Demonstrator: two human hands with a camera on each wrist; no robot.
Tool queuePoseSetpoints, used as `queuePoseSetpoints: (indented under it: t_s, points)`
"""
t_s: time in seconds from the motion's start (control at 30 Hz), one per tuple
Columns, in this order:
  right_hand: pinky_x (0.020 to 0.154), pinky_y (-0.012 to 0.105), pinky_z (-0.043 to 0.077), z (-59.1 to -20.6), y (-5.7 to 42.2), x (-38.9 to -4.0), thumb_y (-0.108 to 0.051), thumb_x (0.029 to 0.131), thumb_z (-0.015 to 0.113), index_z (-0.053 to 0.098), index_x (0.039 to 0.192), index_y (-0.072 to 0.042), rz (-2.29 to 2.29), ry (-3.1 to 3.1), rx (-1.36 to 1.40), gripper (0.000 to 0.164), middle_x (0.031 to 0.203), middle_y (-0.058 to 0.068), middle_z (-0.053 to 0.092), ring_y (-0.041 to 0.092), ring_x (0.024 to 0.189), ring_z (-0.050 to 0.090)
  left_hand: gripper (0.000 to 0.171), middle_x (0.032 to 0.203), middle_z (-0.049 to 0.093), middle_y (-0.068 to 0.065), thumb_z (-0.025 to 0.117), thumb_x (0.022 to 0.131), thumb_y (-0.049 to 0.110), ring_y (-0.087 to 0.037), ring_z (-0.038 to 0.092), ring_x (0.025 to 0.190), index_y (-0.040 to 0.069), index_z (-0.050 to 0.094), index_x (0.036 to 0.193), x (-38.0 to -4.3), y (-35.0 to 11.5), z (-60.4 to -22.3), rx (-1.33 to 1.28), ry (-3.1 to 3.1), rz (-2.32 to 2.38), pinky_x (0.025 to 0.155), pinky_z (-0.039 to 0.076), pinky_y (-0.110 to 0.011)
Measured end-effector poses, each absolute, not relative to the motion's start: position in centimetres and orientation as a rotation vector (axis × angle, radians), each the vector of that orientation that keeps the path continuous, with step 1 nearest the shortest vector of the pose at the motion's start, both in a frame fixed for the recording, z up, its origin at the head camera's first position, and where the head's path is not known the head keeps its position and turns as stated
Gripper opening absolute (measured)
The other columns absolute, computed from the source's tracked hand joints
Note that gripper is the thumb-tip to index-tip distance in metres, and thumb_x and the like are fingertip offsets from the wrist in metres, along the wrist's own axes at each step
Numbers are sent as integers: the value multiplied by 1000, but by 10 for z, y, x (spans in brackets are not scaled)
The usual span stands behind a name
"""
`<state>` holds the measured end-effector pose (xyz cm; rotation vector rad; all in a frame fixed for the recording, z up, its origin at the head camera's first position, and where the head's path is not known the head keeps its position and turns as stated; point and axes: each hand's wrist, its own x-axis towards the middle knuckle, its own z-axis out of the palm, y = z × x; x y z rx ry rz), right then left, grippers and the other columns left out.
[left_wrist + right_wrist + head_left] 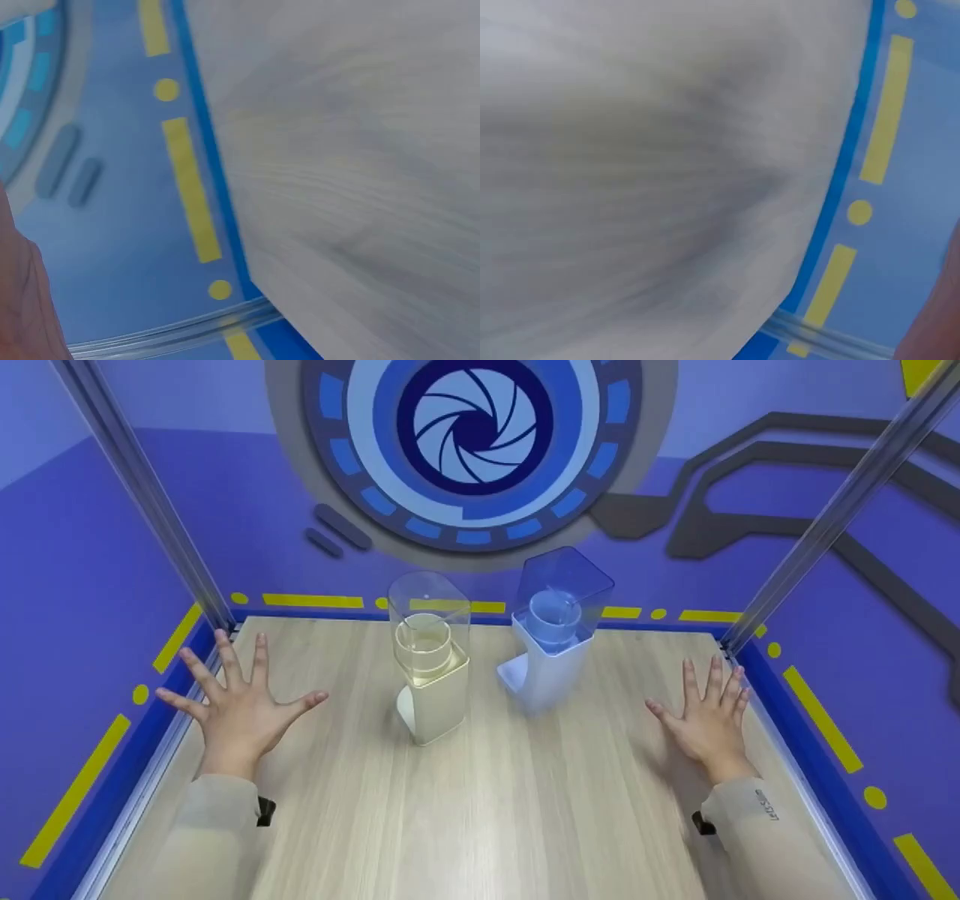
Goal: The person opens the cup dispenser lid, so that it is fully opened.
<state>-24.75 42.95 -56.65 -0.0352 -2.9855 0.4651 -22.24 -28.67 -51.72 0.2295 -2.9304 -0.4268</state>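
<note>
Two upright containers stand side by side near the back of the table. The cream container [441, 709] has a clear upper part and a round cream cup [424, 649] that shows through it. To its right is the blue container [553, 679], with a tinted see-through top and a round blue cup [553, 619] inside; its lower part looks blurred. My left hand [240, 716] is spread wide at the table's left side, apart from the cream container. Over the right side my right hand [709, 727] also has its fingers spread, holding nothing. Only a hand's edge shows in each wrist view.
The wooden table [450, 825] is bordered by blue printed walls with yellow marks. Metal posts rise at the back left [150, 502] and back right [832, 517] corners. Metal rails run along both side edges.
</note>
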Motion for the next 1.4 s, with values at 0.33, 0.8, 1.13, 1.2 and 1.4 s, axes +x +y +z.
queuePoseSetpoints:
  t_s: [0.33,0.8,1.13,1.2,1.4]
  points:
    - [138,80,-10,-558,409,-244,-71,105,64,10,183,-19,596,-2751,9,109,189,22,-17,56,172,-23,142,180,-44,-6,61,81,104,-49,-46,163,30,-6,182,-211,-266,-522,221,-2799,-543,115,-33,-92]
    - [126,92,25,-568,367,-233,-54,104,75,20,182,-18,879,-2515,92,102,190,19,-5,53,174,-4,145,191,-18,-15,70,73,102,-56,-22,173,27,14,184,-203,-236,-513,96,-2479,-739,128,-23,-86]
    - [130,90,22,-570,337,-233,-32,104,74,32,176,-7,1136,-2365,144,88,188,19,11,50,174,8,132,190,12,-20,92,75,73,-54,12,174,11,35,177,-206,-217,-516,-3,-2243,-1007,133,19,-87]
    - [134,84,23,-571,327,-234,-24,105,73,35,174,-4,1225,-2306,153,81,187,20,18,48,173,16,123,189,16,-20,97,79,54,-51,16,174,11,35,177,-206,-212,-516,8,-2207,-1147,134,23,-85]
    - [132,47,47,-578,291,-234,-13,110,72,48,166,-1,1429,-2196,46,62,176,15,43,32,157,49,104,185,24,-16,92,92,24,-39,29,170,8,34,176,-202,-200,-521,82,-2122,-1459,137,36,-66]
